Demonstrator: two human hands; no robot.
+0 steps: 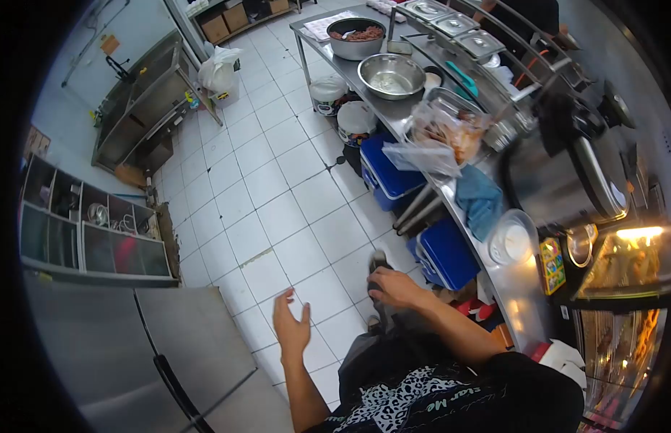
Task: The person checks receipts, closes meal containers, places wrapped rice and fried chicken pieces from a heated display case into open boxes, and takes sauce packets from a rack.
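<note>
My left hand (292, 326) hangs over the white tiled floor (257, 209), its thumb and fingers apart with nothing in them. Beside my trouser leg, my right hand (394, 287) hangs with loosely bent fingers. I see nothing in it, though its palm is hidden. Neither hand touches a work surface. Closest to my right hand is a blue cooler box (451, 252) under the steel counter (519, 292). A blue cloth (480, 202) and a white plastic tub (511, 239) lie on that counter, with a bag of orange-brown food (451, 133) farther along.
Steel doors (198, 346) stand at my left, near a low glass-fronted cabinet (122, 249). A sink (144, 94) is farther back. The counter bears a steel bowl (390, 76) and a pot of reddish food (358, 47). Lidded buckets (355, 121) stand below. Another person (526, 25) is behind it.
</note>
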